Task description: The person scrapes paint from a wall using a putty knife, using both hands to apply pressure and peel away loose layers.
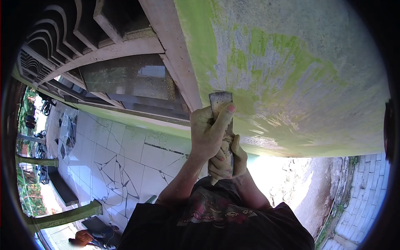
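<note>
Scraper [221,100]: flat, worn blade against the green-patched wall [275,75], beside the window frame [173,62]. Left hand [239,156]: fingers curled closed round the lower handle. Right hand [210,129]: fingers closed round the tool higher up, thumb laid along it.

"What does the grip hide?"
"Much of the lower part of the flat tool [220,100], behind the fingers [220,166]."
"And left of it?"
"A distant person [84,238], head blurred; motorbikes [46,107], too small for detail."
</note>
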Tool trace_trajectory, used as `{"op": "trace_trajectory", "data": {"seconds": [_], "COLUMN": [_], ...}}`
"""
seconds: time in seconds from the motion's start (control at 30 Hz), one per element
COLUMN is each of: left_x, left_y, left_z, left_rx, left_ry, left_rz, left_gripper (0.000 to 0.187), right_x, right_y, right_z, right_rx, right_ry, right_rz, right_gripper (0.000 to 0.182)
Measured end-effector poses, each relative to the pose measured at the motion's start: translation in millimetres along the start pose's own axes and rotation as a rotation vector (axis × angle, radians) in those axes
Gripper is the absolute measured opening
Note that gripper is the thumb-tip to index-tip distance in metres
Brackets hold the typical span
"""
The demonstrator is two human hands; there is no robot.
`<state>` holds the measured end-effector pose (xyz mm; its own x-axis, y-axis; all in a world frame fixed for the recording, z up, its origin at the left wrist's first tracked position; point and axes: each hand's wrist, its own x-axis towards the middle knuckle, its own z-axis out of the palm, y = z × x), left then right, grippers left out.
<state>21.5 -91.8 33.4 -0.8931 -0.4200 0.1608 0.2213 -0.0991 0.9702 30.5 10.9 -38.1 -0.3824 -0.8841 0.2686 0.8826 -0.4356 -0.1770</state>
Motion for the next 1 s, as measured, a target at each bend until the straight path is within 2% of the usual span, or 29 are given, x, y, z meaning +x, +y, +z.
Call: {"op": "trace_trajectory", "data": {"seconds": [0.1, 0.27, 0.37, 0.53, 0.57, 0.63, 0.67, 0.77, 0.9, 0.93, 1.0], "left_x": [1, 1, -1, 2, 0, 3, 4, 10, -1, 2, 6], "left_y": [-8, 10, -12, 14, 5, -3, -5, 17, -2, -6, 7], "left_z": [1, 3, -3, 0, -2, 2, -1, 2, -2, -1, -1], "left_rx": [0.053, -0.025, 0.095, -0.026, -0.025, 0.044, 0.017, -0.071, 0.015, 0.096, 0.035], "left_ry": [0.001, 0.017, -0.019, -0.003, -0.006, 0.021, 0.018, 0.026, 0.004, 0.008, 0.006], "left_rz": [0.084, -0.038, 0.067, -0.08, -0.066, 0.102, 0.058, 0.069, 0.019, 0.1, 0.052], "left_gripper": [0.039, 0.039, 0.034, 0.034, 0.034, 0.039, 0.038, 0.037, 0.038, 0.037, 0.037], "right_x": [2, 4, -5, 8, 4, 0, 1, 17, 0, -1, 9], "right_y": [0, 0, 3, -1, 2, 4, 1, -5, 7, 6, -5], "right_z": [1, 13, -3, 15, 11, 6, 1, 20, 5, 3, 11], "right_rx": [-0.014, 0.019, -0.008, -0.01, -0.018, 0.003, -0.012, -0.061, 0.018, 0.048, -0.015], "right_ry": [-0.012, 0.033, 0.019, 0.027, 0.015, 0.044, 0.028, 0.016, 0.067, 0.087, 0.055], "right_rz": [-0.03, -0.013, -0.042, -0.027, -0.027, -0.041, -0.01, 0.018, -0.005, -0.004, 0.004], "right_gripper": [0.062, 0.06, 0.061, 0.06, 0.06, 0.06, 0.067, 0.066, 0.066, 0.066, 0.066]}}
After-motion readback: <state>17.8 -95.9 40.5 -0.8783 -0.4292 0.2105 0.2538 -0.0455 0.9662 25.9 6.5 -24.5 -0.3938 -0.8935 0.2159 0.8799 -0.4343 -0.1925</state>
